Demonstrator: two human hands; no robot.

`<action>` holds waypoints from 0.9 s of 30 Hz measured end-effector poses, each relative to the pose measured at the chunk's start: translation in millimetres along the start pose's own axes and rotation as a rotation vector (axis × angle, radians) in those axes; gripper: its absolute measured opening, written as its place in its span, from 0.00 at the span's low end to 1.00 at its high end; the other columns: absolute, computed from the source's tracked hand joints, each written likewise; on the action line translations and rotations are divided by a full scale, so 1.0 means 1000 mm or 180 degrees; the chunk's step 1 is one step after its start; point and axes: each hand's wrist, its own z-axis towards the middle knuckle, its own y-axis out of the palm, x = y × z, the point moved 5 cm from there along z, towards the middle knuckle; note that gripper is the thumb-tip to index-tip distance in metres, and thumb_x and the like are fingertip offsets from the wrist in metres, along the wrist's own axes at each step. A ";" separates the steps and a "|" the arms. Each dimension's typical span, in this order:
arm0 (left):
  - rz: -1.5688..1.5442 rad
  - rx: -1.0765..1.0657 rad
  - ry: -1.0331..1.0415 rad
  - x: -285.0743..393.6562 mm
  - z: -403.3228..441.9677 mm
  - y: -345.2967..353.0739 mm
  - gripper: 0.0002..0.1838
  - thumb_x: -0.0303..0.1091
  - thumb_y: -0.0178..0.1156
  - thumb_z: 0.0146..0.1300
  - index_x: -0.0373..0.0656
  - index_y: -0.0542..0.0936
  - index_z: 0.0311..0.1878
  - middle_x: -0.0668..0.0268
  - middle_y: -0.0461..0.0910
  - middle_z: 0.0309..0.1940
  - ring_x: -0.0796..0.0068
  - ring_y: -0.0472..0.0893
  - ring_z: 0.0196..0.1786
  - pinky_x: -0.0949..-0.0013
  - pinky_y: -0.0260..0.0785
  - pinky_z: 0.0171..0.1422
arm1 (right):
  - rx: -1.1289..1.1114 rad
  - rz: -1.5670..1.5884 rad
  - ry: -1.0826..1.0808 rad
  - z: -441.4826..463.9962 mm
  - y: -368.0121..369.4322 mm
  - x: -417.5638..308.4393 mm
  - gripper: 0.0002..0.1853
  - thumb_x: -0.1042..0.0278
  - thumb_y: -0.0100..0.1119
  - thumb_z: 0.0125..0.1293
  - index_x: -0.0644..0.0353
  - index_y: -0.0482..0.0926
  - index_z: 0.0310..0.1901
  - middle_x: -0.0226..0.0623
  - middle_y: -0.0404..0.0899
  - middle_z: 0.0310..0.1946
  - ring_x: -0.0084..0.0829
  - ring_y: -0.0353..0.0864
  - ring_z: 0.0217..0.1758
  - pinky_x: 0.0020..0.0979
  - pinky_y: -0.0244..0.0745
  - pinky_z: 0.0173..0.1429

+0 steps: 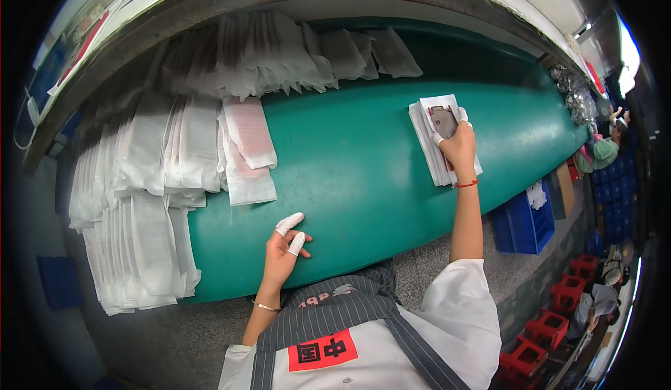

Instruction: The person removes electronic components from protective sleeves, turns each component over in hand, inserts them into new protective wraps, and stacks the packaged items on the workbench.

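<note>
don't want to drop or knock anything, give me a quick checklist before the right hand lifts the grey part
1. Right hand at the grey part, a covered fingertip and thumb along its sides: ok
2. Grip firm enough to lift: cannot tell, the hand hides the lower end
3. White stack squared up under the part: not ok, its left side is fanned out
4. Left hand holding nothing: ok
5. White finger covers on the left thumb and a finger: ok
6. Bare green surface between the white packets and the stack: ok
</note>
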 end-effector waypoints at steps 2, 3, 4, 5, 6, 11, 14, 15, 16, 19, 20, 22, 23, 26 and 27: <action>-0.0037 0.0001 0.0022 -0.002 0.000 -0.001 0.20 0.18 0.50 0.58 0.35 0.67 0.56 0.61 0.63 0.54 0.74 0.76 0.41 0.79 0.72 0.29 | 0.0078 0.0149 -0.0045 0.004 0.001 0.003 0.44 0.61 0.66 0.40 0.64 0.57 0.61 0.53 0.72 0.41 0.48 0.73 0.42 0.41 0.70 0.45; -0.0062 -0.0006 0.0034 -0.002 0.000 -0.001 0.20 0.18 0.50 0.58 0.35 0.67 0.56 0.60 0.63 0.54 0.74 0.76 0.41 0.79 0.72 0.29 | 0.0123 0.0152 -0.0036 0.004 0.001 0.004 0.44 0.60 0.66 0.40 0.65 0.58 0.60 0.53 0.72 0.41 0.48 0.73 0.42 0.41 0.71 0.45; -0.0067 0.0004 0.0034 -0.002 0.000 -0.001 0.20 0.18 0.50 0.58 0.35 0.67 0.56 0.60 0.63 0.54 0.74 0.76 0.41 0.79 0.72 0.29 | 0.0165 0.0156 -0.0022 0.003 0.000 0.003 0.44 0.60 0.66 0.40 0.65 0.58 0.60 0.54 0.72 0.41 0.48 0.73 0.42 0.41 0.71 0.45; -0.0047 -0.0013 0.0021 -0.001 0.000 -0.001 0.20 0.18 0.50 0.58 0.35 0.67 0.55 0.60 0.63 0.54 0.74 0.76 0.41 0.79 0.72 0.29 | 0.0161 0.0156 -0.0027 0.002 0.000 0.002 0.44 0.60 0.66 0.40 0.65 0.58 0.60 0.54 0.72 0.41 0.48 0.73 0.42 0.41 0.71 0.45; -0.0026 -0.0033 0.0010 0.000 0.000 0.000 0.20 0.19 0.51 0.58 0.35 0.67 0.55 0.60 0.63 0.54 0.74 0.76 0.41 0.79 0.73 0.29 | 0.0084 0.0036 0.0028 0.001 0.000 0.001 0.44 0.58 0.67 0.40 0.65 0.58 0.60 0.54 0.71 0.42 0.49 0.72 0.44 0.41 0.70 0.46; -0.0073 -0.0055 0.0034 -0.005 0.001 -0.001 0.20 0.19 0.51 0.58 0.35 0.67 0.55 0.60 0.63 0.54 0.74 0.75 0.41 0.78 0.73 0.29 | 0.0776 -0.0604 -0.0653 -0.016 -0.013 -0.053 0.42 0.51 0.67 0.44 0.66 0.62 0.57 0.58 0.66 0.50 0.51 0.64 0.54 0.43 0.59 0.58; -0.0013 -0.0085 0.0079 0.001 0.003 0.002 0.20 0.20 0.51 0.58 0.35 0.67 0.56 0.60 0.62 0.54 0.74 0.75 0.41 0.78 0.73 0.30 | 0.0619 0.1156 -0.1770 -0.033 0.001 -0.134 0.28 0.59 0.65 0.48 0.66 0.69 0.49 0.50 0.71 0.45 0.48 0.68 0.51 0.42 0.63 0.54; 0.0035 -0.0140 0.0085 0.003 0.003 0.003 0.20 0.20 0.51 0.58 0.35 0.67 0.56 0.60 0.62 0.54 0.74 0.75 0.41 0.78 0.73 0.30 | 0.0373 0.1538 -0.2060 -0.043 0.008 -0.167 0.23 0.61 0.64 0.48 0.65 0.72 0.44 0.47 0.73 0.42 0.46 0.71 0.47 0.42 0.65 0.51; 0.0031 -0.0159 0.0063 0.004 0.003 0.003 0.20 0.20 0.51 0.59 0.36 0.67 0.56 0.61 0.62 0.54 0.74 0.75 0.42 0.78 0.73 0.32 | 0.0207 0.1783 -0.2380 -0.055 0.023 -0.195 0.20 0.64 0.65 0.49 0.62 0.74 0.43 0.45 0.74 0.42 0.44 0.72 0.47 0.38 0.67 0.51; -0.0053 -0.0140 -0.0029 -0.001 0.001 0.001 0.20 0.20 0.51 0.59 0.36 0.67 0.56 0.61 0.62 0.54 0.75 0.75 0.42 0.78 0.73 0.32 | -0.0180 0.2032 -0.2774 -0.091 0.055 -0.267 0.19 0.60 0.63 0.50 0.59 0.75 0.42 0.42 0.73 0.45 0.42 0.71 0.48 0.38 0.65 0.53; -0.0009 -0.0101 -0.0063 0.001 -0.002 0.001 0.19 0.21 0.51 0.59 0.36 0.67 0.56 0.61 0.65 0.53 0.75 0.75 0.42 0.77 0.73 0.37 | -0.0224 0.2002 -0.2863 -0.096 0.064 -0.282 0.18 0.61 0.62 0.50 0.59 0.75 0.42 0.41 0.73 0.46 0.42 0.70 0.49 0.38 0.64 0.53; -0.0128 -0.0049 -0.0081 0.004 -0.006 -0.001 0.19 0.23 0.51 0.60 0.35 0.67 0.56 0.61 0.68 0.52 0.74 0.75 0.42 0.75 0.72 0.39 | -0.0367 0.2052 -0.2995 -0.099 0.084 -0.298 0.13 0.65 0.59 0.53 0.59 0.75 0.41 0.40 0.74 0.45 0.40 0.71 0.49 0.37 0.64 0.54; -0.0274 -0.0024 -0.0098 0.005 -0.007 -0.003 0.19 0.24 0.52 0.60 0.35 0.67 0.55 0.61 0.71 0.52 0.74 0.75 0.42 0.74 0.71 0.41 | -0.0442 0.2324 -0.2898 -0.097 0.089 -0.297 0.12 0.67 0.57 0.54 0.60 0.75 0.40 0.40 0.74 0.44 0.41 0.71 0.49 0.37 0.65 0.53; -0.0734 0.0018 -0.0226 0.005 -0.006 -0.008 0.21 0.29 0.51 0.62 0.34 0.65 0.57 0.57 0.71 0.52 0.71 0.75 0.45 0.72 0.69 0.47 | -0.0504 0.3412 -0.2142 -0.087 0.074 -0.285 0.10 0.70 0.49 0.62 0.64 0.72 0.43 0.42 0.76 0.39 0.38 0.76 0.42 0.32 0.69 0.48; -0.1124 -0.0008 -0.0297 0.005 -0.003 -0.008 0.21 0.31 0.50 0.63 0.34 0.63 0.59 0.56 0.70 0.52 0.70 0.75 0.46 0.71 0.69 0.49 | -0.0704 0.3796 -0.1811 -0.086 0.064 -0.279 0.11 0.68 0.46 0.65 0.65 0.71 0.44 0.42 0.77 0.39 0.37 0.77 0.41 0.31 0.70 0.46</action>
